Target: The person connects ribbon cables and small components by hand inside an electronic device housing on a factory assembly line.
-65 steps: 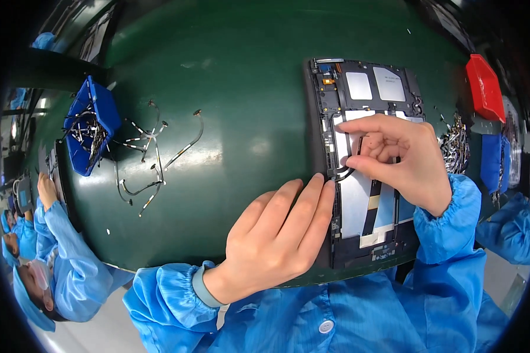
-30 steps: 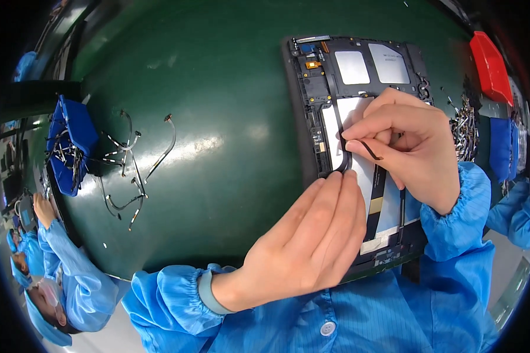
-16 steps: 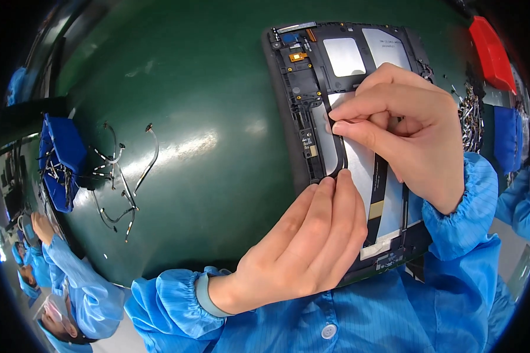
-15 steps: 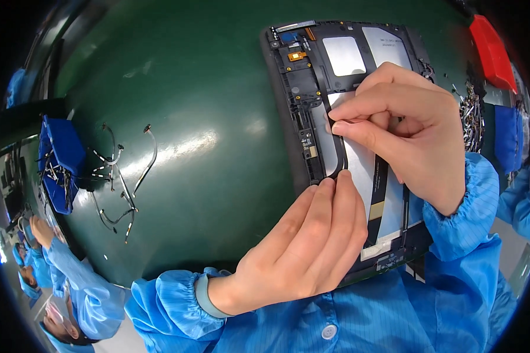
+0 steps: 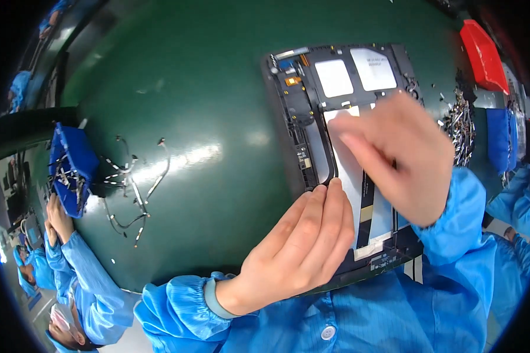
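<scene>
An opened flat electronic device, like a tablet, lies on the green table, its dark frame holding silvery plates and small boards. Along its left part runs a thin black cable, bending near the lower left. My left hand has its fingers together, the tips pressed on that bend against the frame; the thumb is hidden. Above the middle of the device is my right hand, smeared by motion. Its thumb and curled fingers lie near the cable, and I cannot make out anything between them.
Several loose cables lie on the left beside a blue bin holding more. At right are a heap of small cables, a red bin and a blue bin. A co-worker's hands are at far left.
My right hand has come off the cable, turned and blurred. My left fingertips stay on the cable's bend. The view has shifted slightly, and the co-worker's hands have moved near the blue bin.
</scene>
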{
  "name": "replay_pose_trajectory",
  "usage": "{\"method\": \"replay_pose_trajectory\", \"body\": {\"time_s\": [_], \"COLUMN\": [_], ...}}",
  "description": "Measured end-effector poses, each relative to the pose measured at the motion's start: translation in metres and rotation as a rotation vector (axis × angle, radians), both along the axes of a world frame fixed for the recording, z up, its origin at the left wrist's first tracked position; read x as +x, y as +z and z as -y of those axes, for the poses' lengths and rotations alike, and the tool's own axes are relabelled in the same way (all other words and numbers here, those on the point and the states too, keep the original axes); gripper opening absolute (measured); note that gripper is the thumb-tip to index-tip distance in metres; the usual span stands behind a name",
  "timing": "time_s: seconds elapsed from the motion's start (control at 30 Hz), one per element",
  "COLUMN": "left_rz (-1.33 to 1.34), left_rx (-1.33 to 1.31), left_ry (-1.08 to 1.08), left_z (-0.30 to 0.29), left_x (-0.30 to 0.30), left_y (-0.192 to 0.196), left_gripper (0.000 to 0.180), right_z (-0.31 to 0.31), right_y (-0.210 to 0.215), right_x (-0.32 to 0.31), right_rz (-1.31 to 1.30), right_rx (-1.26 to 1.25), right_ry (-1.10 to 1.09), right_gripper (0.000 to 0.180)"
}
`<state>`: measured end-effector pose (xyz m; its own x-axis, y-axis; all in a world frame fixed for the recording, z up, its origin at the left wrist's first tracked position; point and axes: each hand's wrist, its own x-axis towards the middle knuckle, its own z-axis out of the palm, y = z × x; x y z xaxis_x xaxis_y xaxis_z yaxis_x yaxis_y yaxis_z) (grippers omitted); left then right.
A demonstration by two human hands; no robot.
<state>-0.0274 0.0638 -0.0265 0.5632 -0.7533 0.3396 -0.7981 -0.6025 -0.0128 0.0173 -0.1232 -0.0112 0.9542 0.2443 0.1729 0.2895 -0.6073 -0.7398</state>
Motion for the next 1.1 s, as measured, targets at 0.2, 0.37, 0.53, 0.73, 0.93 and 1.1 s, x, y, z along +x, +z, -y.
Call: {"method": "replay_pose_trajectory", "body": {"time_s": [0.2, 0.37, 0.53, 0.73, 0.93, 1.1], "left_rz": [-0.179, -0.57, -0.661, -0.792, -0.951, -1.279], "left_rx": [-0.056, -0.229, -0.44, -0.823, -1.16, -1.765], "left_ry": [0.063, 0.318, 0.371, 0.312, 0.371, 0.388], "left_z": [0.003, -0.023, -0.014, -0.014, -0.018, -0.04], "left_x": [-0.015, -0.057, -0.072, -0.058, -0.017, 0.098], "left_y": [0.012, 0.007, -0.005, -0.005, -0.007, 0.005], "left_gripper": [0.043, 0.071, 0.068, 0.067, 0.059, 0.061], "right_z": [0.001, 0.035, 0.047, 0.034, 0.016, 0.029], "right_y": [0.012, 0.002, -0.011, -0.01, -0.007, 0.035], "right_x": [-0.007, -0.074, -0.102, -0.082, -0.048, 0.034], "right_rz": [0.267, 0.134, 0.039, -0.163, -0.08, -0.237], "right_rx": [-0.425, -0.601, -0.394, 0.336, 0.756, 0.85], "right_ry": [0.144, -0.202, -0.261, -0.007, -0.057, -0.03], "right_gripper": [0.037, 0.064, 0.063, 0.079, 0.088, 0.074]}}
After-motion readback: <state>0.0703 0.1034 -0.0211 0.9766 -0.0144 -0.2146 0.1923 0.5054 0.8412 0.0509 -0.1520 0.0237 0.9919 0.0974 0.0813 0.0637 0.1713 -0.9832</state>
